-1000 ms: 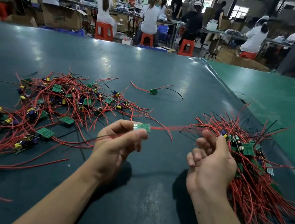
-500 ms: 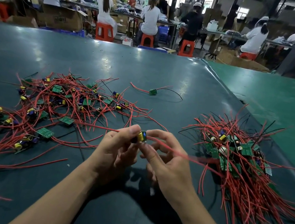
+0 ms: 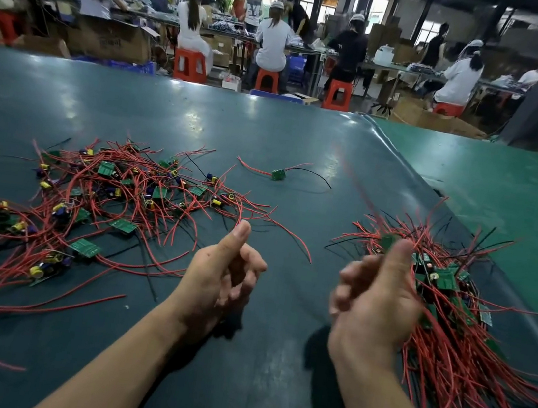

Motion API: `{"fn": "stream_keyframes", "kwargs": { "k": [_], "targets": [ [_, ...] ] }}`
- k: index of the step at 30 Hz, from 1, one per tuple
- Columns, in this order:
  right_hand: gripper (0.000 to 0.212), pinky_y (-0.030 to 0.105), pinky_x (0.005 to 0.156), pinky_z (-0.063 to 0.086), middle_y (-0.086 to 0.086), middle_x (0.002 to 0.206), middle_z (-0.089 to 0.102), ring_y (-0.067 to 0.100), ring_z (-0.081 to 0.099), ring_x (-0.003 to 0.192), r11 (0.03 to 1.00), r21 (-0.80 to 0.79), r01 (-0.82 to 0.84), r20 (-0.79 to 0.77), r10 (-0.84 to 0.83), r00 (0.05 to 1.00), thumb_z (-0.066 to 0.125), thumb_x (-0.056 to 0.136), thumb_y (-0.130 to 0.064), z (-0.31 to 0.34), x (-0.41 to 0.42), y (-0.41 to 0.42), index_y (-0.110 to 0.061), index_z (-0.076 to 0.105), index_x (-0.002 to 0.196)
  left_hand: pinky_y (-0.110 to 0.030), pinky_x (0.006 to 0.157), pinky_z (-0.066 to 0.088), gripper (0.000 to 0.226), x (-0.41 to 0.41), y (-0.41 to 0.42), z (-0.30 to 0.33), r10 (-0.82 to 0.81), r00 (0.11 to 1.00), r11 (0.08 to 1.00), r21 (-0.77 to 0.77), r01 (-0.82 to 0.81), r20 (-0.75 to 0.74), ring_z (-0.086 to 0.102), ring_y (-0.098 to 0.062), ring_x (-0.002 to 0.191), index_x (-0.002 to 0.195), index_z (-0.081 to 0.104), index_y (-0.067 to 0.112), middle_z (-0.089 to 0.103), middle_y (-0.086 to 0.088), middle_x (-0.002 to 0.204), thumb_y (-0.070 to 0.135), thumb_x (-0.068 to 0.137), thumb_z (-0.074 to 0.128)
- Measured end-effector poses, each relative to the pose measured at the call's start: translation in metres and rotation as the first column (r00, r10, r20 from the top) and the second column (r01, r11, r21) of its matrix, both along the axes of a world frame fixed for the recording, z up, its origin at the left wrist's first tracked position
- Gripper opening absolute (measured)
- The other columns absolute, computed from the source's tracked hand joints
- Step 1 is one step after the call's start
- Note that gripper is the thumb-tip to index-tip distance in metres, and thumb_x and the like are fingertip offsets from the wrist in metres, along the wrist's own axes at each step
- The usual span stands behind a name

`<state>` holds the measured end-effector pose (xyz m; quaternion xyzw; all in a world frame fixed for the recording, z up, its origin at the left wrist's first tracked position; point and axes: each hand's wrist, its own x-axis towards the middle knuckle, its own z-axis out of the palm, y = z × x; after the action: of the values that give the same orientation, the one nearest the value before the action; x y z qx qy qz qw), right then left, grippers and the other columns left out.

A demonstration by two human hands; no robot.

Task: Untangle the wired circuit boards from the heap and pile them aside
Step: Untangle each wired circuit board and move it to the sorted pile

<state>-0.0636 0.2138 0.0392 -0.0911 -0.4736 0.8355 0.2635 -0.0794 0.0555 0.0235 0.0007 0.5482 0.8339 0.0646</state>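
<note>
Left hand (image 3: 222,277) grip loosely curled, empty; blurred right hand (image 3: 375,295) grip perhaps pinching a board (image 3: 388,242).

Red wires and green boards on a dark teal surface

The surface (image 3: 270,135) is dark teal with pale glossy highlights; a brighter green mat (image 3: 504,188) adjoins it at the right. The left heap (image 3: 115,203) is a tangle of red wires with a few black ones, dotted with green circuit boards and yellow and purple components. The right pile (image 3: 458,320) is mostly red wire, with some black strands and green boards. A lone board (image 3: 278,174) beyond them is green, trailing one red and one black wire. Orange-red stools (image 3: 190,64) line the background.
</note>
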Motion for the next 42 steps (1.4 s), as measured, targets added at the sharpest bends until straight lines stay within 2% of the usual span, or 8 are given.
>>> {"fn": "stream_keyframes", "kwargs": {
  "k": [3,7,12,17,23,35,39,42],
  "targets": [
    [0.045,0.013,0.032,0.024,0.002,0.053,0.052,0.009,0.036,0.031,0.964,-0.252,-0.086,0.068,0.106,0.992,0.059,0.078,-0.062,0.001,-0.008,0.012,-0.019,0.049,0.069,-0.011,0.038,0.021,0.05,0.0,0.0,0.001,0.095,0.995,0.995,0.035,-0.094,-0.019,0.026,-0.009,0.032,0.056,0.063,0.013,0.04,-0.006,0.047,0.059,0.076,0.068],
    [0.041,0.013,0.033,0.023,0.003,0.049,0.05,0.01,0.033,0.029,0.97,-0.092,-0.224,0.122,0.234,0.965,0.061,0.082,-0.055,-0.009,-0.011,-0.001,-0.017,0.053,0.067,-0.02,0.04,0.028,0.046,-0.003,-0.006,-0.005,0.325,0.917,0.888,-0.26,-0.38,-0.232,0.033,-0.012,0.038,0.054,0.059,0.013,0.043,-0.001,0.044,0.045,0.085,0.064],
    [0.041,0.015,0.033,0.025,0.003,0.049,0.05,0.011,0.036,0.031,0.954,-0.026,-0.297,0.163,0.298,0.941,0.058,0.091,-0.048,-0.013,-0.011,-0.004,-0.018,0.058,0.064,-0.033,0.075,0.043,0.012,-0.007,-0.021,-0.015,0.286,0.739,0.201,-0.716,-0.668,-0.609,0.054,-0.018,0.083,0.082,0.065,0.023,0.065,0.008,0.081,0.033,0.087,0.065],
    [0.04,0.016,0.034,0.025,0.003,0.049,0.05,0.013,0.036,0.032,0.94,0.043,-0.337,0.164,0.327,0.931,0.059,0.092,-0.044,-0.014,-0.009,-0.006,-0.021,0.061,0.06,-0.046,0.101,0.03,0.04,-0.016,-0.046,-0.021,0.358,0.785,-0.175,-0.862,-0.475,-0.505,0.033,-0.033,0.126,0.123,0.06,0.022,0.048,-0.011,0.133,0.039,0.086,0.062],
    [0.041,0.016,0.034,0.025,0.003,0.049,0.051,0.013,0.036,0.033,0.929,0.07,-0.364,0.178,0.347,0.921,0.059,0.092,-0.043,-0.014,-0.009,-0.007,-0.022,0.063,0.057,-0.048,0.105,0.026,0.039,-0.022,-0.074,-0.018,0.486,0.798,-0.196,-0.935,-0.297,-0.356,0.033,-0.034,0.132,0.126,0.061,0.021,0.046,-0.009,0.146,0.039,0.094,0.051],
    [0.041,0.016,0.034,0.025,0.004,0.05,0.051,0.013,0.036,0.034,0.914,0.082,-0.396,0.19,0.376,0.907,0.058,0.094,-0.038,-0.013,-0.007,-0.008,-0.019,0.062,0.058,-0.045,0.096,0.038,0.041,-0.024,-0.087,-0.019,0.478,0.792,-0.106,-0.92,-0.378,-0.38,0.046,-0.04,0.11,0.121,0.059,0.015,0.061,-0.02,0.107,0.024,0.081,0.064],
    [0.04,0.016,0.034,0.025,0.003,0.05,0.051,0.012,0.036,0.034,0.915,0.085,-0.393,0.207,0.37,0.906,0.059,0.094,-0.038,-0.013,-0.008,-0.007,-0.017,0.061,0.06,-0.048,0.087,0.042,0.044,-0.017,-0.079,-0.015,0.446,0.654,-0.15,-0.771,-0.619,-0.611,0.051,-0.042,0.102,0.119,0.06,0.009,0.067,-0.018,0.102,0.016,0.078,0.074],
    [0.039,0.017,0.033,0.025,0.003,0.05,0.051,0.012,0.037,0.035,0.909,0.115,-0.401,0.244,0.366,0.898,0.059,0.093,-0.04,-0.014,-0.008,-0.009,-0.017,0.061,0.062,-0.046,0.086,0.045,0.038,-0.013,-0.073,-0.01,0.368,0.495,-0.056,-0.551,-0.833,-0.787,0.058,-0.037,0.096,0.113,0.064,0.007,0.065,-0.015,0.103,0.01,0.078,0.078]
  ]
}}
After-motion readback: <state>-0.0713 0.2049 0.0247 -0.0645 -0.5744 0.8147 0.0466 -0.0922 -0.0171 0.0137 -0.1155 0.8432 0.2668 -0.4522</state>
